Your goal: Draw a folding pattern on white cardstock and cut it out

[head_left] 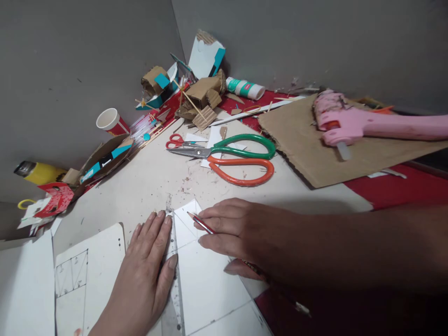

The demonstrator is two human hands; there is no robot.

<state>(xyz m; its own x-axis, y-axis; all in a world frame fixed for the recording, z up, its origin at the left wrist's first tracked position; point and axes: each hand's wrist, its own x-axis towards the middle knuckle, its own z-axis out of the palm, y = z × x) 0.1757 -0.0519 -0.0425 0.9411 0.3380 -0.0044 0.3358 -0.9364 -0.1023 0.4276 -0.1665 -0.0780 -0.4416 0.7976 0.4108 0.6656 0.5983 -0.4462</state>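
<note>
Lines (187, 244) are drawn on the card (208, 280), none visibly cut; the pencil (201, 223) is gripped by the right hand (241, 228), the ruler (175, 303) pressed under the flat left hand (145, 266).

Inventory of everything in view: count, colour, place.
Pencil: 1, red, in right fingers
Ruler: 1, clear, under left hand
Lined card: 1, white, beside ruler
Drawn page: 1, white, left of left hand
Blank sheet: 1, white, far left
Large scissors: 1, green and orange handles, centre
Small scissors: 1, red, behind large pair
Cup: 1, white and red, back left
Cylinder: 1, yellow, left
Tube: 1, white and green, back
Cardboard pieces: several, brown, back
Cardboard sheet: 1, brown, right
Glue gun: 1, pink, on cardboard sheet
Scraps: many, mixed, left and back
Left hand: 1, flat on ruler
Right hand: 1, holding pencil
</note>
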